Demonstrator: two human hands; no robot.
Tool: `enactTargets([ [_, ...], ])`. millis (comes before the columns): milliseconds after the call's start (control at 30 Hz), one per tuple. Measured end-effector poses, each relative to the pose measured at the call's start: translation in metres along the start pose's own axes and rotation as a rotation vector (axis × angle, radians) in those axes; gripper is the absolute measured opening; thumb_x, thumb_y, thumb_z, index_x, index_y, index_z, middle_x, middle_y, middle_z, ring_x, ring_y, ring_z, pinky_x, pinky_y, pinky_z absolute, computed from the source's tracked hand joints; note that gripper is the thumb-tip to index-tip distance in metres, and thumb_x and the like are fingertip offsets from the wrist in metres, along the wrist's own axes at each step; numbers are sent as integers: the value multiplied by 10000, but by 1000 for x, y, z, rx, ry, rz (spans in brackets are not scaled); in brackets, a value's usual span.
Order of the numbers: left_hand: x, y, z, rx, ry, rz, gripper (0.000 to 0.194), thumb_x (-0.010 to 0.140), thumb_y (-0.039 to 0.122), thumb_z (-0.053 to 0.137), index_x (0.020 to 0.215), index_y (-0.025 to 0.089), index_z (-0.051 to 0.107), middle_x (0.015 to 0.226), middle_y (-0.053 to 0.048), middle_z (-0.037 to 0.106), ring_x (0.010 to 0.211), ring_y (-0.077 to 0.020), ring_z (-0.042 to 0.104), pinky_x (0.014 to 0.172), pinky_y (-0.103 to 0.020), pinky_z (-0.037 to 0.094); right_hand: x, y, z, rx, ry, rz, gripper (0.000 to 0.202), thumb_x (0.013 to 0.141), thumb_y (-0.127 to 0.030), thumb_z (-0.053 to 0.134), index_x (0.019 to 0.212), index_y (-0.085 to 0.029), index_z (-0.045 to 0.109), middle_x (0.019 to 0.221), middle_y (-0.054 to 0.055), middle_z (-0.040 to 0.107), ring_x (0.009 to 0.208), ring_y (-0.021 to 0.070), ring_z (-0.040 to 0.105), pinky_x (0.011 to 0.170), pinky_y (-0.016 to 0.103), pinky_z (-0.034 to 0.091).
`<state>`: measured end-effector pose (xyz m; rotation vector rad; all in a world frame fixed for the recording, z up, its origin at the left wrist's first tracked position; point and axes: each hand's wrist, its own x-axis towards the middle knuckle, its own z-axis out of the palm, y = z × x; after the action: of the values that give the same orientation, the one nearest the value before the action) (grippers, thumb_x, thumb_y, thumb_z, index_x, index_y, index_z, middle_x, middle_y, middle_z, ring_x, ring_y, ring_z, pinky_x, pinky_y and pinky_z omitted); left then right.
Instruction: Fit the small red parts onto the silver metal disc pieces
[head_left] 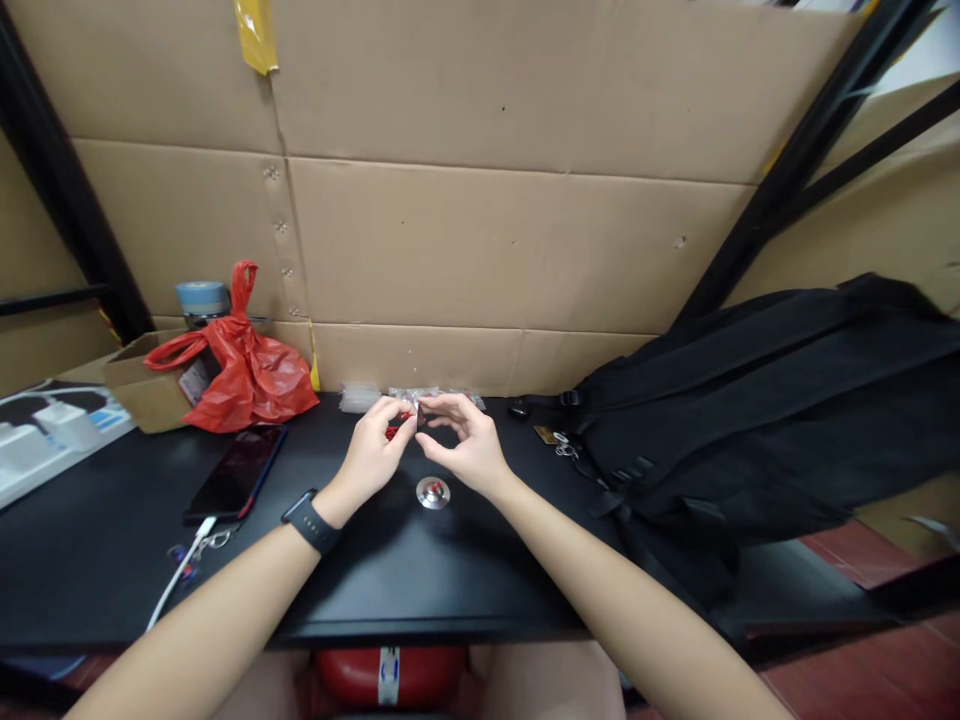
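Note:
My left hand (379,440), with a dark watch (311,520) on its wrist, pinches a small thin metal piece (419,416) seen almost edge-on. My right hand (466,440) curves round the piece's other side in a C shape, index fingertip at its top and thumb by its lower end. What exactly the piece is cannot be made out. A small red thing (391,432) shows behind my left fingers, mostly hidden. Just below my hands, a shiny round metal disc (433,492) with a raised middle lies on the black table (427,580).
Clear plastic packets (361,398) lie against the cardboard wall (465,250). Leftward are a phone (236,472), a white cable (176,580), a knotted red plastic bag (251,375), a cardboard box (142,385) and a power strip (56,450). A black backpack (772,400) fills the right.

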<state>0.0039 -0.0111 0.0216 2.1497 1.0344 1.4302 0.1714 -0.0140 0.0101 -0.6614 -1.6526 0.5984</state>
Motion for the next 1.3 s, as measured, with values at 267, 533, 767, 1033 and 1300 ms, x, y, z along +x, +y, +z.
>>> enactTargets([
  [267, -2, 1, -1, 22, 58, 6, 181, 932, 303, 547, 888, 180, 673, 963, -64, 669, 907, -190, 643, 867, -296, 500, 0, 2, 0, 86, 8, 80, 388, 729, -360, 820, 1029, -239, 606, 1187, 89, 715, 1094, 242, 694, 917, 398, 586],
  [533, -1, 3, -4, 170, 112, 62, 149, 920, 287, 599, 896, 194, 713, 973, -54, 657, 936, -196, 633, 868, -315, 476, 3, 7, -3, 98, -64, 131, 237, 824, -417, 733, 922, -225, 635, 1228, 95, 700, 1133, 238, 674, 994, 412, 535],
  [767, -2, -3, -3, 236, 94, 52, 84, 894, 269, 658, 892, 231, 733, 986, -37, 649, 992, -205, 618, 889, -343, 454, 8, 12, -15, -221, -218, 51, 237, 950, -423, 557, 920, -212, 659, 1307, 114, 606, 1263, 239, 550, 1044, 425, 446],
  [1033, -2, -9, 1, 263, -10, 36, 107, 919, 296, 618, 898, 231, 701, 1012, -41, 647, 1041, -219, 600, 935, -369, 439, 7, 19, -14, -195, -213, 93, 216, 932, -374, 564, 822, -206, 642, 1255, 111, 597, 1247, 244, 539, 1063, 424, 402],
  [1300, -3, -5, -2, 231, -95, 76, 283, 890, 348, 606, 1157, 253, 610, 1213, -56, 622, 1183, -252, 550, 1017, -408, 404, 8, 22, -21, -298, -231, 86, 144, 869, -295, 600, 780, -202, 664, 1266, 108, 581, 1236, 264, 535, 1085, 463, 363],
])
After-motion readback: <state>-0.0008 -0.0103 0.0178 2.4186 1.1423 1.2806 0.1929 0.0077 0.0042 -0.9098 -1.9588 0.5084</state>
